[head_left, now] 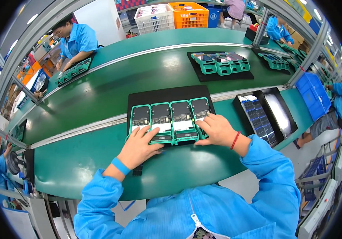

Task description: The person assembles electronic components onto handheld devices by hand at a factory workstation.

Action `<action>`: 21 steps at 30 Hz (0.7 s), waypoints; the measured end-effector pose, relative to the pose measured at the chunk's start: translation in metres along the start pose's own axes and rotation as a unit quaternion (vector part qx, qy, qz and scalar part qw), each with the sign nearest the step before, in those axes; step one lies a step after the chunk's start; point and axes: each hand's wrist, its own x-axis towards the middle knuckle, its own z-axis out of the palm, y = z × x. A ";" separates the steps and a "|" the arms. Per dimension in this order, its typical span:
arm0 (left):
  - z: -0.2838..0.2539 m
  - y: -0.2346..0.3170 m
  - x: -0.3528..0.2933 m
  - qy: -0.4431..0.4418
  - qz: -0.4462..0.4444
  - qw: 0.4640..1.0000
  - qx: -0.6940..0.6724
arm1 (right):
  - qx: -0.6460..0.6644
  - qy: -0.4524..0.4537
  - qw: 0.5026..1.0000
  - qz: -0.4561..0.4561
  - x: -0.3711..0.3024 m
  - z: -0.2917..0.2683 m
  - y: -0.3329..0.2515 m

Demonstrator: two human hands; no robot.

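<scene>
In front of me a row of green fixture frames (173,140) stands on a black mat (147,98). Each frame holds a dark, flat phone-like device (161,111) with its inner parts showing and a white patch on its lower half. My left hand (138,146) lies over the lower left frames, fingers spread and resting on them. At the right end, my right hand (218,129) touches the last device with its fingertips, the thumb apart by the frame's near corner. Beside my left wrist a small black strip (138,170) lies on the green table.
To the right, a black box (254,115) holds rows of small dark parts, next to a black tray with a shiny white inside (277,113). A blue bin (313,95) hangs beyond. More loaded fixtures (220,63) sit across the metal rail (234,94). Co-workers sit farther off.
</scene>
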 end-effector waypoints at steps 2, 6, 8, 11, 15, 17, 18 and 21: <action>0.001 -0.004 -0.004 -0.007 -0.003 1.000 0.005 | -0.016 -0.009 1.000 -0.012 0.006 0.005 0.000; 0.006 -0.010 -0.003 -0.036 0.005 0.999 0.020 | -0.025 -0.076 0.996 -0.047 0.021 -0.006 -0.008; 0.007 -0.015 -0.001 -0.042 0.021 0.999 0.027 | -0.035 -0.088 0.994 -0.059 0.028 -0.002 -0.011; 0.012 -0.021 0.000 -0.057 0.042 0.997 0.034 | -0.037 -0.123 0.990 -0.056 0.034 0.005 -0.015; 0.005 -0.024 0.008 -0.077 0.061 0.993 0.059 | -0.002 -0.155 0.987 -0.042 0.039 0.004 -0.009; -0.012 -0.035 0.019 -0.028 -0.020 0.999 0.002 | 0.054 -0.117 0.992 -0.009 0.058 -0.012 0.008; -0.019 -0.046 0.020 0.038 -0.046 0.998 -0.001 | 0.065 -0.099 0.991 0.057 0.065 -0.017 0.017; -0.039 -0.077 0.020 0.289 -0.216 0.914 -0.185 | 0.311 0.074 0.902 0.290 0.070 -0.032 0.045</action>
